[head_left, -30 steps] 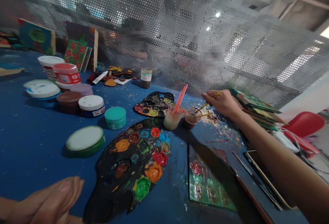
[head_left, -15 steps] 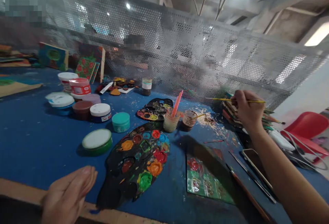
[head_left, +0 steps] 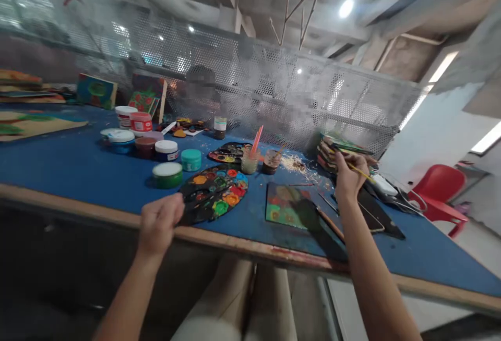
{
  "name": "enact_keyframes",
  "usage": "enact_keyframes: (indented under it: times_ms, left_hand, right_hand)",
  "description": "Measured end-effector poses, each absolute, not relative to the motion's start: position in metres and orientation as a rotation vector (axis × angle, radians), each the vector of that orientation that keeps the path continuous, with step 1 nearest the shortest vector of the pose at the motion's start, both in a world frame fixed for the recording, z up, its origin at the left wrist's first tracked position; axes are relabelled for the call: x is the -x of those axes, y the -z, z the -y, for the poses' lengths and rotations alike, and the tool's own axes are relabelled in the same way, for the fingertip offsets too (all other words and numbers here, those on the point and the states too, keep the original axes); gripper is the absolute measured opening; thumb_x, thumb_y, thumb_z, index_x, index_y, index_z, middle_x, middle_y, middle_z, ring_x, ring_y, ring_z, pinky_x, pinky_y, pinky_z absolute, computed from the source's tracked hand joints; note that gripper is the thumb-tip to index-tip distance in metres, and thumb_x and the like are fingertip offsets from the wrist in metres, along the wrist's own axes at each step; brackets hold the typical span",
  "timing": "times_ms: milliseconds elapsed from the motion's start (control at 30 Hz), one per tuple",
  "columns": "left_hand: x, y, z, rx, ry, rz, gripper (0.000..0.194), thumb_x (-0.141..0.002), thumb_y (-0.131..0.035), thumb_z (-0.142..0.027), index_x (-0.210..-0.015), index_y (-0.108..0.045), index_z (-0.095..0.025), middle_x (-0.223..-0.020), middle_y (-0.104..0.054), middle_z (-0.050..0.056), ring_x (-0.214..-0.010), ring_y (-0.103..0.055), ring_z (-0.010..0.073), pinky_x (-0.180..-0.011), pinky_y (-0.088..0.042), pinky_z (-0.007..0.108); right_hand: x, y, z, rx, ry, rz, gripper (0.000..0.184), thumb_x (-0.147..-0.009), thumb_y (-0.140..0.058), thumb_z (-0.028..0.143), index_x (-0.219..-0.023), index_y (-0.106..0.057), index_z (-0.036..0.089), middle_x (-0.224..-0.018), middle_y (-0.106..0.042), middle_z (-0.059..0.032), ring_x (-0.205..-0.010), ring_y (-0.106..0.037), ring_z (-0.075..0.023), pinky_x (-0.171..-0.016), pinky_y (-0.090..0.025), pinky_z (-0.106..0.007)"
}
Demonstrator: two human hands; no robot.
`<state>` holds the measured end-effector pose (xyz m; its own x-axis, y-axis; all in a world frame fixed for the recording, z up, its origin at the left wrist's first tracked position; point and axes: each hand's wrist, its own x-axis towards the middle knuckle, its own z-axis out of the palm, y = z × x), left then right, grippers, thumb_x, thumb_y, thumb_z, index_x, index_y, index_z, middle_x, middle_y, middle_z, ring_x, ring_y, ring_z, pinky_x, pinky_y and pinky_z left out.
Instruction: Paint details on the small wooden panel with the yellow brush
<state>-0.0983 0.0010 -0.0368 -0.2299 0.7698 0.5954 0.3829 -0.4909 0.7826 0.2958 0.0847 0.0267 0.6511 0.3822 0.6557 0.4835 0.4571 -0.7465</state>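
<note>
My right hand (head_left: 351, 174), raised over the table's right part, pinches a thin yellow-handled paintbrush (head_left: 362, 173). Closed, my left hand (head_left: 161, 218) is at the table's front edge, against or just over the near left end of a black paint palette (head_left: 191, 217); I see nothing in its fingers. Orange, red, blue and green paints fill the palette's wells. A small green and red painted panel (head_left: 285, 216) lies flat between my hands. Beside it rests a brown-handled brush (head_left: 331, 224). Behind stand a cup (head_left: 249, 166) holding pink sticks and a cup of brown water (head_left: 271, 163).
Several paint jars stand at left, including a green one (head_left: 167, 178) and a turquoise one (head_left: 191, 161). A second palette (head_left: 218, 157) lies behind. Wood shavings (head_left: 295, 163), a stack of boards (head_left: 326, 156) and a white power strip (head_left: 383, 183) are at right, near a red chair (head_left: 436, 187).
The view has drawn back, showing the table's front edge and my legs. My right hand has tilted the brush from level to slanting. My left hand appears closer to the palette.
</note>
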Motion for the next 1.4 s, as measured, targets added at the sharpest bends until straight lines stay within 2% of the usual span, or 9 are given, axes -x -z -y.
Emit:
enact_keyframes:
  times_ms: [133, 267, 333, 400, 467, 567, 733, 1000, 1400]
  left_hand:
    - [0.04, 0.022, 0.031, -1.959, -1.523, -1.235, 0.044, -0.087, -0.043, -0.039, -0.05, -0.026, -0.021, -0.049, -0.026, -0.005, -0.046, -0.027, 0.0087, -0.046, -0.025, 0.026]
    - [-0.028, -0.007, 0.006, -2.179, -1.42, -1.207, 0.049, -0.085, -0.057, -0.038, -0.051, -0.028, -0.019, -0.051, -0.024, -0.007, -0.049, -0.034, 0.0081, -0.052, -0.032, 0.024]
    - [-0.056, -0.017, -0.022, -2.285, -1.351, -1.231, 0.04, -0.089, -0.06, -0.037, -0.057, -0.044, -0.017, -0.053, -0.039, -0.007, -0.052, -0.043, 0.0091, -0.056, -0.04, 0.024]
    - [-0.074, -0.017, -0.047, -2.366, -1.273, -1.275, 0.028, -0.092, -0.058, -0.037, -0.076, -0.058, -0.014, -0.07, -0.057, -0.002, -0.063, -0.055, 0.0109, -0.063, -0.049, 0.027]
    - [-0.083, -0.008, -0.064, -2.422, -1.196, -1.321, 0.024, -0.094, -0.057, -0.037, -0.093, -0.062, -0.013, -0.086, -0.064, 0.002, -0.074, -0.062, 0.0134, -0.07, -0.054, 0.031]
    - [-0.082, 0.01, -0.072, -2.498, -1.085, -1.37, 0.024, -0.094, -0.058, -0.035, -0.104, -0.063, -0.014, -0.099, -0.066, 0.006, -0.084, -0.064, 0.0161, -0.077, -0.056, 0.035]
    - [-0.073, 0.018, -0.077, -2.548, -0.978, -1.479, 0.026, -0.094, -0.057, -0.035, -0.109, -0.062, -0.015, -0.107, -0.065, 0.007, -0.093, -0.064, 0.0185, -0.083, -0.056, 0.039]
    - [-0.071, 0.019, -0.084, -2.57, -0.852, -1.55, 0.027, -0.094, -0.057, -0.035, -0.111, -0.061, -0.015, -0.11, -0.065, 0.008, -0.095, -0.064, 0.0192, -0.084, -0.056, 0.04]
    - [-0.072, 0.022, -0.084, -2.628, -0.752, -1.537, 0.028, -0.094, -0.057, -0.036, -0.112, -0.061, -0.015, -0.111, -0.064, 0.008, -0.096, -0.064, 0.0196, -0.085, -0.056, 0.04]
  right_hand:
    - [-0.296, 0.003, -0.073, 1.22, -0.083, 0.908, 0.054, -0.071, -0.054, 0.071, -0.06, -0.025, 0.027, -0.053, -0.029, 0.0058, -0.051, -0.036, -0.0134, -0.05, -0.037, -0.03]
    - [-0.291, 0.013, -0.073, 1.158, -0.308, 0.984, 0.057, -0.072, -0.035, 0.084, -0.062, -0.032, 0.028, -0.046, -0.033, 0.0056, -0.04, -0.035, -0.0138, -0.04, -0.03, -0.03]
    - [-0.29, 0.013, -0.075, 1.131, -0.393, 1.048, 0.061, -0.069, -0.035, 0.088, -0.062, -0.037, 0.027, -0.044, -0.036, 0.0047, -0.038, -0.038, -0.0143, -0.038, -0.029, -0.029]
    - [-0.29, 0.015, -0.078, 1.108, -0.437, 1.091, 0.064, -0.069, -0.03, 0.09, -0.059, -0.037, 0.027, -0.042, -0.034, 0.0055, -0.035, -0.035, -0.0127, -0.038, -0.03, -0.029]
    - [-0.292, 0.019, -0.081, 1.097, -0.439, 1.104, 0.067, -0.069, -0.027, 0.091, -0.055, -0.035, 0.026, -0.041, -0.029, 0.0069, -0.034, -0.03, -0.0102, -0.038, -0.03, -0.028]
    - [-0.291, 0.027, -0.086, 1.11, -0.432, 1.122, 0.067, -0.067, -0.034, 0.09, -0.05, -0.033, 0.025, -0.04, -0.03, 0.0059, -0.035, -0.028, -0.0087, -0.037, -0.026, -0.026]
    - [-0.288, 0.035, -0.089, 1.187, -0.371, 1.192, 0.066, -0.067, -0.048, 0.084, -0.045, -0.044, 0.022, -0.038, -0.034, 0.0037, -0.037, -0.033, -0.0099, -0.041, -0.027, -0.027]
    - [-0.302, 0.028, -0.075, 1.317, 0.072, 1.139, 0.064, -0.078, -0.038, 0.077, -0.042, -0.038, 0.023, -0.04, -0.034, 0.0015, -0.048, -0.036, -0.0123, -0.057, -0.028, -0.031]
    - [-0.296, 0.033, -0.08, 1.284, 0.102, 1.325, 0.062, -0.076, -0.047, 0.076, -0.055, -0.055, 0.018, -0.051, -0.051, -0.0002, -0.054, -0.047, -0.0131, -0.057, -0.034, -0.026]
